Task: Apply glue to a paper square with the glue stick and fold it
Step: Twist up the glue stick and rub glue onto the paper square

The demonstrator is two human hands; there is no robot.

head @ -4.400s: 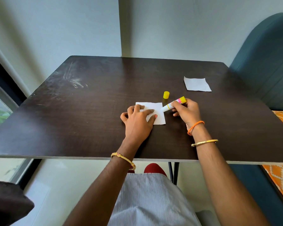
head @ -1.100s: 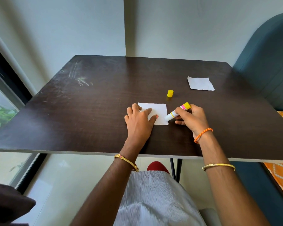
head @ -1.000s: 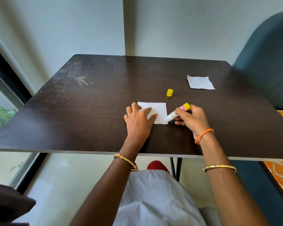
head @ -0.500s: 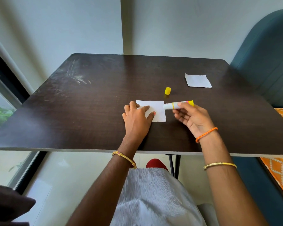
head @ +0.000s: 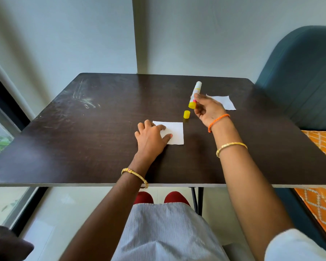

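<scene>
Now glue stick (head: 195, 95) upright in right hand (head: 208, 112), above cap (head: 186, 115).

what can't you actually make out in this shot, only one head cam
- Glue on the paper square: any film is too faint to see in the head view.
- Left part of that square: covered by the left hand.
- Near corner of the second paper: hidden behind the right hand.
- Glue stick label: too small to read.
- Cap: too small to tell which end is open.
</scene>
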